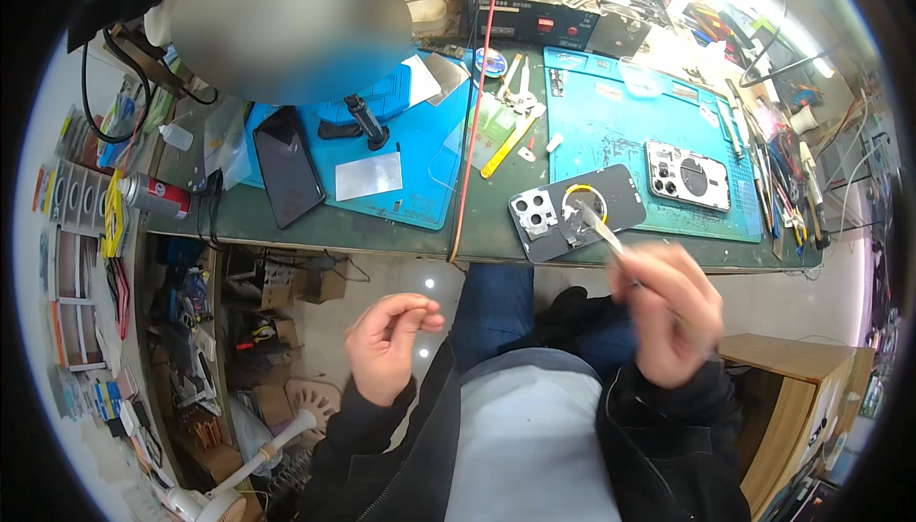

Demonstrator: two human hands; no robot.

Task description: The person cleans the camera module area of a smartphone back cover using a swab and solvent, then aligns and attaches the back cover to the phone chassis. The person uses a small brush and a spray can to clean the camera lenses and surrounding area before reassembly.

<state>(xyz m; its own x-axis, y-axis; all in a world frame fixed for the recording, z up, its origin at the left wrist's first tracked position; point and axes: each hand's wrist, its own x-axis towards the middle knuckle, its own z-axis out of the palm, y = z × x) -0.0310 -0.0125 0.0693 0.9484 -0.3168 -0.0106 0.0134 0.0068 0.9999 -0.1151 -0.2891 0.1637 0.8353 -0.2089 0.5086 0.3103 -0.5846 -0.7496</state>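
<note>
My right hand (668, 307), blurred by motion, is closed on slim metal tweezers (608, 234). Their tips reach over a dark phone back cover (620, 193) lying at the table's front edge. The cover has a block of camera openings at its left end and a yellow-edged ring in its middle, with a pale torn patch by the ring. Away from the table, my left hand (386, 341) hovers above my lap with fingers curled and thumb against them; nothing shows in it. To the right of the cover, an opened phone body (689, 176) lies on a teal work mat (611, 131).
At left on a blue mat (420, 207) are a dark phone (288, 167), a metal plate (369, 177) and a small black stand (365, 121). A blurred round shape (286, 26) covers the upper left. A red cable (474, 140) crosses the table. Several hand tools (778, 178) crowd the right edge.
</note>
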